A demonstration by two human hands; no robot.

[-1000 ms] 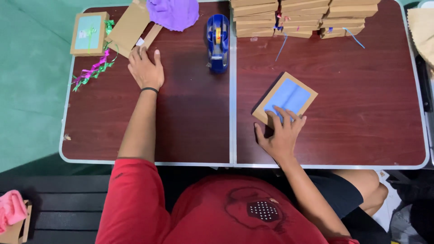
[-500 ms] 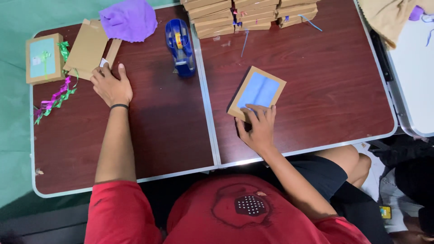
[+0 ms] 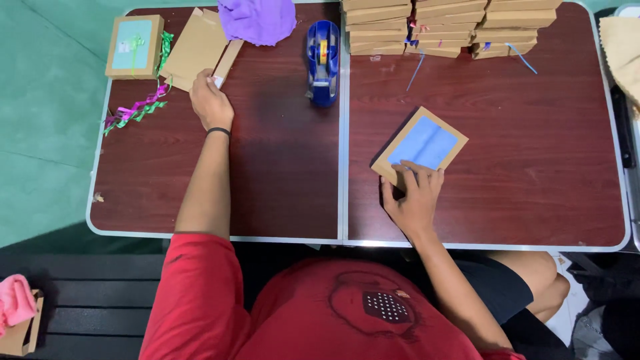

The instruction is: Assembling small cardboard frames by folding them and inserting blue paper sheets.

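While the right hand presses with spread fingers on the near corner of the brown box with a blue window, which lies on the bench, the left hand pinches a flat cardboard piece beside the blue tape dispenser.

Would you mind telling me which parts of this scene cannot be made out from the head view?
- Left hand: its fingertips lie on the flat cardboard, and what they pinch is too small to tell.
- Right hand: it covers the near corner of the blue-windowed box.
- Stacked boxes: cut off by the top edge, so their height is unknown.
- Purple cloth: cut off by the top edge.
- Table: its near edge is partly hidden by the person's body.
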